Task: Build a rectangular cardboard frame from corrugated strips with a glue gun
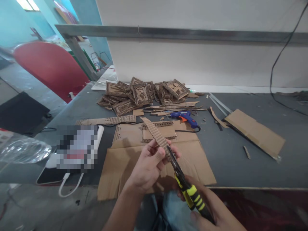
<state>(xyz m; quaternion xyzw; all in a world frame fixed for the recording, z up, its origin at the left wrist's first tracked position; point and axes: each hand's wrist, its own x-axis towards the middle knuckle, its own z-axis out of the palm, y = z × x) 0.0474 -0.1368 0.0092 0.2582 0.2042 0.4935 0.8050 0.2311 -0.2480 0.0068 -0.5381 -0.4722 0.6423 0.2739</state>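
My left hand (pixel 150 163) pinches a strip of corrugated cardboard (pixel 155 131) between thumb and fingers, its ribbed side facing up. My right hand (pixel 204 205) is wrapped round the black and yellow-green handles of a pair of shears (pixel 185 184). The dark blades reach the strip's lower end, beside my left fingertips. Whether they are closed on the cardboard I cannot tell. Beyond my hands, a small cardboard rectangle (pixel 160 132) with ribbed strips along two edges lies on a large flat cardboard sheet (pixel 125 160).
A blue glue gun (pixel 184 118) lies right of the sheet, its cord curling below. Several cardboard frames (pixel 141 93) are heaped at the back, with loose strips (pixel 175 106) before them. A white device with a cable (pixel 99 134) and a plastic bottle (pixel 26 149) are left; a cardboard piece (pixel 255 133) is right.
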